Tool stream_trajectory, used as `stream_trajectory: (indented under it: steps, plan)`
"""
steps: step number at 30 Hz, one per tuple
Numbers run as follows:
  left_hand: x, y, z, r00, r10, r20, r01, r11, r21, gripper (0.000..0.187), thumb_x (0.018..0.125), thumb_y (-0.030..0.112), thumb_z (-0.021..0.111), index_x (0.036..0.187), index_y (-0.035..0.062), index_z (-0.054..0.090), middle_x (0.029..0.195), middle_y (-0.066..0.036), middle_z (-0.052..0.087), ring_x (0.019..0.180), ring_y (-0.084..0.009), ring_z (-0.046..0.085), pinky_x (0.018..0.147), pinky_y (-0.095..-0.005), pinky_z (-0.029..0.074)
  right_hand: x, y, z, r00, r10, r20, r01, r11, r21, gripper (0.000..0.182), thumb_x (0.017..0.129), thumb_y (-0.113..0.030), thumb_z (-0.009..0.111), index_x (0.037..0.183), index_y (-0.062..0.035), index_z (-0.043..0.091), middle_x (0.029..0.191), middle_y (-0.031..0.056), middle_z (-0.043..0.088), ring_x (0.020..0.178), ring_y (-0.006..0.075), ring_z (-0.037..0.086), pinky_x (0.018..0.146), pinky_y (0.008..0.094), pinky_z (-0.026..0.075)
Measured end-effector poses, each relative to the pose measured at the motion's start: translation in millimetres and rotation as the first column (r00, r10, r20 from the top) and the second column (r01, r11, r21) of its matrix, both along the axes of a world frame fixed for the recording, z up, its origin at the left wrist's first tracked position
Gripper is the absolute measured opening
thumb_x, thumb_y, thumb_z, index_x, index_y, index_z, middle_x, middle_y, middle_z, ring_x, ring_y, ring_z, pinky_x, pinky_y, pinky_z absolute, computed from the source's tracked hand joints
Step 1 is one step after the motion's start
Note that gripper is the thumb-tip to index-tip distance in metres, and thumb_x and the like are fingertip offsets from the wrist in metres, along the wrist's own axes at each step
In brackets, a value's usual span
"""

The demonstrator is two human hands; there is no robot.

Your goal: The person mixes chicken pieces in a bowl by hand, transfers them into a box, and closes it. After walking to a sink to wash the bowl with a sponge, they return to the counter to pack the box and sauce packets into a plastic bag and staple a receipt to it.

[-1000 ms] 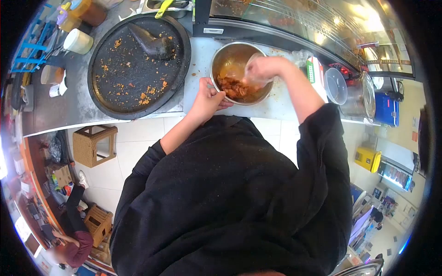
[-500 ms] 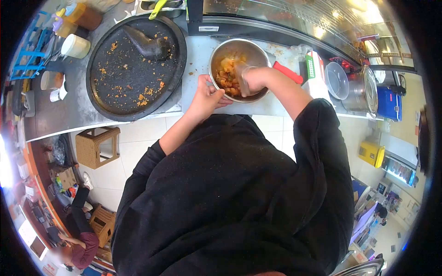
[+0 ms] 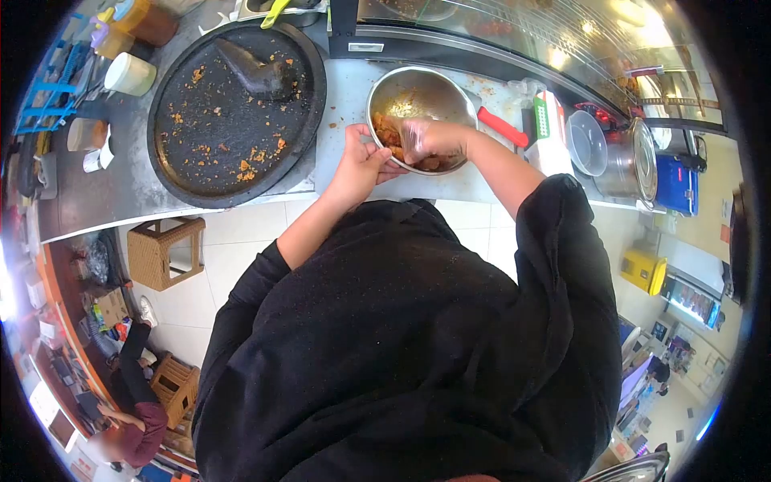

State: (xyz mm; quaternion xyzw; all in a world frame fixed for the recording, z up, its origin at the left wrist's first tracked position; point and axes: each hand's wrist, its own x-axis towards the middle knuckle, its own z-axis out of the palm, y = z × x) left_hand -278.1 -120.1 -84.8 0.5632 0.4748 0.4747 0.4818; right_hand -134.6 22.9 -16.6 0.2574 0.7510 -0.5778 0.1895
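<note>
My left hand (image 3: 361,167) grips the near left rim of a steel mixing bowl (image 3: 442,100), thumb over the edge. Inside, orange-brown sauced food pieces (image 3: 385,128) are gathered at the left and near side. My right hand (image 3: 440,139) reaches into the bowl from the right, low among the food. Its fingers are blurred, with something clear and shiny around them, perhaps a plastic glove. Just right of the bowl is a red handle (image 3: 503,127), lying on the counter.
A large round black tray (image 3: 209,153) with crumbs and a dark scoop-like tool (image 3: 253,74) lies to the left. A glass-fronted cabinet (image 3: 482,36) stands behind. Clear plastic bowls (image 3: 586,145) and a steel pot (image 3: 630,161) are at right. A person (image 3: 140,426) sits lower left.
My right hand has shifted slightly left within the bowl. The food has been pushed down toward the near left side, baring more of the far wall. My left hand keeps its grip.
</note>
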Motion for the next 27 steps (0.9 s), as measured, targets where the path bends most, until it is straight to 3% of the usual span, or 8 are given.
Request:
stream_trajectory:
  steps: [3, 6, 9, 10, 13, 16, 20, 27]
  plan:
    - [6.7, 2.3, 28.7, 0.986, 0.055, -0.158, -0.036, 0.992, 0.122, 0.030, 0.091, -0.005, 0.039, 0.108, 0.0089, 0.019, 0.091, -0.016, 0.055, 0.078, -0.0230, 0.064, 0.074, -0.0359, 0.056, 22.4, 18.1, -43.6, 0.942, -0.331, -0.058, 0.273, 0.854, -0.444, 0.032, 0.076, -0.012, 0.059, 0.106, 0.0004, 0.060, 0.087, 0.0086, 0.063, 0.073, 0.0198, 0.061, 0.064, 0.0313, 0.047]
    - [19.5, 5.1, 83.5, 0.985, 0.168, 0.032, -0.159, 0.969, -0.190, 0.030, 0.090, -0.005, 0.041, 0.107, 0.0081, 0.020, 0.091, -0.016, 0.056, 0.077, -0.0213, 0.063, 0.071, -0.0338, 0.055, 29.5, 30.2, -35.0, 0.888, -0.458, 0.037, 0.306, 0.529, -0.792, 0.041, 0.080, -0.010, 0.059, 0.119, 0.0022, 0.053, 0.113, 0.0113, 0.058, 0.099, 0.0200, 0.058, 0.081, 0.0307, 0.047]
    - [29.3, 4.5, 93.7, 0.952, 0.248, 0.180, -0.182, 0.929, -0.321, 0.031, 0.089, -0.005, 0.042, 0.107, 0.0074, 0.021, 0.091, -0.015, 0.056, 0.076, -0.0207, 0.063, 0.070, -0.0324, 0.055, 34.2, 19.3, 6.9, 0.809, -0.580, 0.091, 0.351, 0.353, -0.867, 0.059, 0.075, -0.018, 0.054, 0.129, 0.0028, 0.041, 0.121, 0.0173, 0.053, 0.110, 0.0272, 0.054, 0.096, 0.0403, 0.041]
    - [32.3, 3.7, 93.6, 0.946, 0.256, 0.198, -0.190, 0.935, -0.298, 0.031, 0.089, -0.005, 0.043, 0.107, 0.0071, 0.021, 0.091, -0.015, 0.056, 0.076, -0.0207, 0.063, 0.070, -0.0321, 0.055, 42.9, 28.8, -13.2, 0.769, -0.630, 0.108, 0.293, 0.197, -0.935, 0.044, 0.083, -0.015, 0.049, 0.124, 0.0019, 0.049, 0.121, 0.0141, 0.054, 0.111, 0.0257, 0.053, 0.096, 0.0359, 0.040]
    - [38.5, 4.3, 98.9, 0.941, 0.281, 0.189, -0.213, 0.925, -0.314, 0.031, 0.088, -0.005, 0.042, 0.106, 0.0069, 0.022, 0.092, -0.015, 0.056, 0.076, -0.0215, 0.064, 0.069, -0.0321, 0.055, 54.9, 32.2, -17.1, 0.680, -0.733, -0.007, 0.343, 0.327, -0.880, 0.057, 0.076, -0.021, 0.053, 0.128, 0.0029, 0.043, 0.123, 0.0177, 0.053, 0.111, 0.0307, 0.053, 0.097, 0.0448, 0.040]
    - [46.9, 3.9, 108.8, 0.872, 0.349, 0.343, -0.192, 0.889, -0.416, 0.031, 0.087, -0.006, 0.042, 0.107, 0.0067, 0.023, 0.092, -0.015, 0.056, 0.076, -0.0222, 0.064, 0.068, -0.0327, 0.056, 75.6, 29.8, 17.2, 0.623, -0.780, -0.058, 0.294, 0.302, -0.907, 0.056, 0.076, -0.020, 0.055, 0.126, 0.0033, 0.045, 0.122, 0.0179, 0.053, 0.110, 0.0318, 0.054, 0.094, 0.0456, 0.044]
    - [72.2, 10.1, 119.7, 0.897, 0.373, 0.237, -0.234, 0.856, -0.461, 0.030, 0.086, -0.006, 0.041, 0.108, 0.0060, 0.024, 0.092, -0.016, 0.056, 0.074, -0.0224, 0.065, 0.068, -0.0340, 0.057, 115.2, 42.6, 27.4, 0.616, -0.788, -0.020, 0.322, 0.274, -0.906, 0.056, 0.074, -0.014, 0.060, 0.126, 0.0013, 0.046, 0.122, 0.0175, 0.053, 0.108, 0.0314, 0.056, 0.087, 0.0454, 0.050]
    - [118.8, 23.0, 114.9, 0.858, 0.357, 0.368, -0.201, 0.895, -0.398, 0.029, 0.086, -0.006, 0.040, 0.107, 0.0055, 0.024, 0.097, -0.018, 0.056, 0.074, -0.0224, 0.065, 0.065, -0.0320, 0.058, 172.8, 51.1, 39.2, 0.578, -0.808, -0.109, 0.329, 0.353, -0.876, 0.054, 0.074, -0.009, 0.058, 0.125, -0.0007, 0.048, 0.118, 0.0136, 0.055, 0.105, 0.0277, 0.054, 0.093, 0.0413, 0.041]
